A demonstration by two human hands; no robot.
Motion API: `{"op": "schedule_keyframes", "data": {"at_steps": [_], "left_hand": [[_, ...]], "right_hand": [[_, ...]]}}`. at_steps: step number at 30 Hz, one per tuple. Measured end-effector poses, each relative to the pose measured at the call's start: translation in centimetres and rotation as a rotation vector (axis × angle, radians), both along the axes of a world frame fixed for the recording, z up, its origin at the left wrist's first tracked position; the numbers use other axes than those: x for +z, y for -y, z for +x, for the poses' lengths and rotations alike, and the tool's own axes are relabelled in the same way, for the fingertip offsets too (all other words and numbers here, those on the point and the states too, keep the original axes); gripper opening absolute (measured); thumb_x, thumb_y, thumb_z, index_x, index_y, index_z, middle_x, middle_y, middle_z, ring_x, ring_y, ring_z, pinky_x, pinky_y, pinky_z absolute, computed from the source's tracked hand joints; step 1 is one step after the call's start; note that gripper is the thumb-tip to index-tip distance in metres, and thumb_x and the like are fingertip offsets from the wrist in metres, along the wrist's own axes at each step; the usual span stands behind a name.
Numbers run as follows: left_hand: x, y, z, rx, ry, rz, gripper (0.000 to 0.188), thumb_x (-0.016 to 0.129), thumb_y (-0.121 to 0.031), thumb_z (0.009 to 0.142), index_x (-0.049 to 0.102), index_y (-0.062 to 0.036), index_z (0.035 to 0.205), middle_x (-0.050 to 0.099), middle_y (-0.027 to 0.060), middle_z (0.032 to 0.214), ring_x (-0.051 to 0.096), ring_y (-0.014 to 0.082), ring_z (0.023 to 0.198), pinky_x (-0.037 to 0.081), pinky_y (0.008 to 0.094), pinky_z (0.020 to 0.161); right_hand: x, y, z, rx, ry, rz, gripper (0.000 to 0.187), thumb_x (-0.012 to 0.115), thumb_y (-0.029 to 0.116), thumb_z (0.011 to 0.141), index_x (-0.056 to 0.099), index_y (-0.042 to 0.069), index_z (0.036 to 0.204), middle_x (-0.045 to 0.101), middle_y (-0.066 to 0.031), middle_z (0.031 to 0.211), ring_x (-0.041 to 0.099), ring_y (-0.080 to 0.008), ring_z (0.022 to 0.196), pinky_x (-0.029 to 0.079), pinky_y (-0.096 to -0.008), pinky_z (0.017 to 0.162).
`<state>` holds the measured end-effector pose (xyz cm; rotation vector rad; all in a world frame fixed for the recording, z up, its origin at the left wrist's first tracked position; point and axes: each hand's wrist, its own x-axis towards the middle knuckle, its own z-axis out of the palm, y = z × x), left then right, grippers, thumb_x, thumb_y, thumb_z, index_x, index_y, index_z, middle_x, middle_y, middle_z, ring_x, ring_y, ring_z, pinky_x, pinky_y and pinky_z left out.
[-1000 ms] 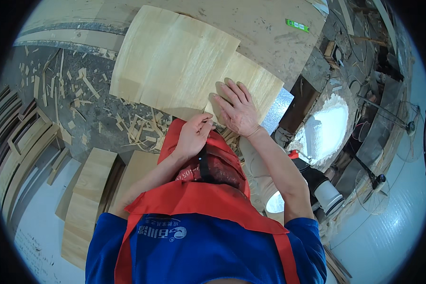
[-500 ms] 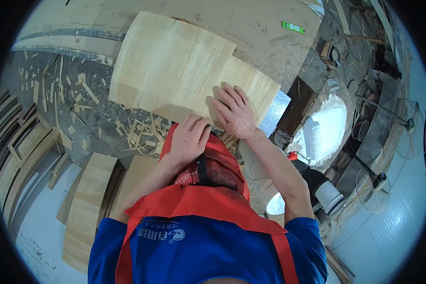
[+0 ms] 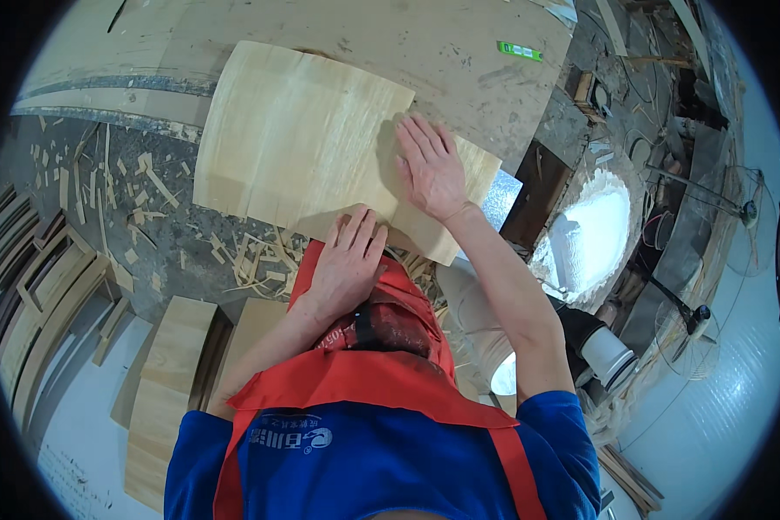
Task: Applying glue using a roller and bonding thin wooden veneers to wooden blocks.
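Observation:
A pale wooden panel [image 3: 295,130] with bowed edges and a step in its far edge lies on the worktable; I cannot tell whether it is one piece or two overlapping. My right hand [image 3: 433,176] rests flat on its right part, fingers stretched out and close together. At the near edge, my left hand [image 3: 347,263] lies with its fingers extended onto the wood, its palm over my red apron [image 3: 390,377]. A shiny silvery sheet [image 3: 501,198] shows from beneath the panel's right end.
A small green tool [image 3: 520,51] lies on the worktable [image 3: 459,52] at the far right. Wood offcuts [image 3: 256,260] litter the floor. Curved wooden frames [image 3: 56,299] stand at the left, near stacked wooden boards [image 3: 173,355]. A bright white patch [image 3: 585,234] and a black-and-white cylinder [image 3: 602,347] are at the right.
The panel has come a little toward me. My right hand has moved farther out across it and pressed flat. My left fingers, bent before, now lie extended over the near edge.

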<state>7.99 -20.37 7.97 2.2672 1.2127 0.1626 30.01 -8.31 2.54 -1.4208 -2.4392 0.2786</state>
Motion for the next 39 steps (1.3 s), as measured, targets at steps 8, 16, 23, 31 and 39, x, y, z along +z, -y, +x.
{"op": "schedule_keyframes", "data": {"at_steps": [8, 16, 23, 31, 39], "left_hand": [[-1.2, -0.1, -1.3, 0.034, 0.059, -0.003, 0.059, 0.075, -0.025, 0.090, 0.059, 0.0025, 0.140, 0.051, 0.0231, 0.154, 0.040, 0.0381, 0.151, 0.031, 0.0578, 0.125], [-1.3, -4.3, -5.2, 0.095, -0.024, 0.135, 0.053, 0.069, -0.022, 0.095, 0.058, 0.0038, 0.140, 0.050, 0.0199, 0.155, 0.038, 0.0360, 0.153, 0.028, 0.0566, 0.127], [-1.3, -4.5, -5.5, 0.061, -0.092, 0.112, 0.058, 0.070, -0.020, 0.095, 0.053, 0.0054, 0.144, 0.045, 0.0199, 0.158, 0.035, 0.0373, 0.154, 0.028, 0.0573, 0.127], [-2.2, -2.7, -5.2, 0.115, 0.036, 0.165, 0.059, 0.074, -0.014, 0.089, 0.053, 0.0044, 0.141, 0.044, 0.0218, 0.158, 0.036, 0.0397, 0.153, 0.029, 0.0595, 0.126], [-4.3, 0.2, -2.1, 0.231, 0.030, 0.331, 0.052, 0.076, -0.007, 0.080, 0.058, -0.0005, 0.129, 0.048, 0.0216, 0.149, 0.041, 0.0431, 0.148, 0.031, 0.0625, 0.123]], "right_hand": [[1.2, 3.3, -0.7, 0.143, -0.044, -0.065, 0.056, 0.064, 0.018, 0.097, 0.053, -0.001, 0.149, 0.053, -0.0194, 0.156, 0.047, -0.0337, 0.149, 0.032, -0.0522, 0.126], [1.2, 1.9, -0.2, 0.170, 0.020, -0.029, 0.058, 0.067, 0.019, 0.095, 0.054, -0.005, 0.146, 0.054, -0.0210, 0.155, 0.047, -0.0354, 0.149, 0.033, -0.0528, 0.126], [2.0, 8.3, -1.9, 0.265, -0.098, -0.107, 0.060, 0.071, 0.023, 0.093, 0.056, -0.006, 0.144, 0.055, -0.0230, 0.154, 0.048, -0.0361, 0.148, 0.033, -0.0530, 0.126], [2.4, 13.1, -1.8, 0.405, -0.198, -0.187, 0.055, 0.075, 0.021, 0.089, 0.063, -0.002, 0.137, 0.061, -0.0188, 0.148, 0.050, -0.0347, 0.147, 0.034, -0.0528, 0.125], [5.2, 14.2, -0.2, 0.171, -0.266, -0.243, 0.054, 0.079, 0.014, 0.086, 0.064, -0.001, 0.134, 0.065, -0.0167, 0.139, 0.054, -0.0368, 0.139, 0.040, -0.0537, 0.119]]}}
